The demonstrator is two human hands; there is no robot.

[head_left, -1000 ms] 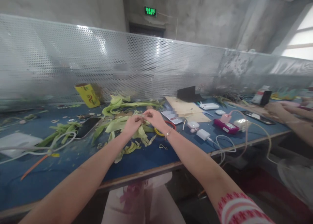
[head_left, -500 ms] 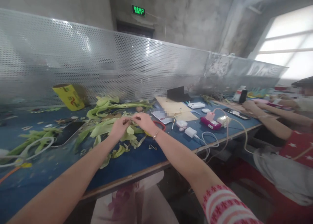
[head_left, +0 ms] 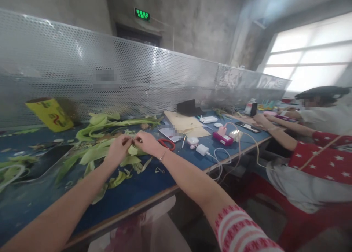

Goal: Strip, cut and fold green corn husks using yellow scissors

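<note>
Over the pile of green leaves (head_left: 95,153) on the blue table, my left hand (head_left: 118,149) and my right hand (head_left: 148,144) meet with their fingertips pinched. Whatever sits between the fingers is too small and hidden to name. Long pale leaf stalks and curled leaf pieces spread around and under both hands. Just right of my right hand lies a red loop (head_left: 168,144), perhaps a handle. A dark phone (head_left: 49,162) rests to the left of the leaves.
A yellow tube (head_left: 52,114) leans near the perforated metal screen (head_left: 137,72). Brown paper (head_left: 187,123), a white charger (head_left: 202,149) with a looped cable, and a magenta box (head_left: 222,139) lie to the right. Another person's arm (head_left: 283,134) reaches over the table farther right.
The view has turned to the right, so the table and its things sit farther left in the picture. Both my hands stay pinched together over the leaves.
</note>
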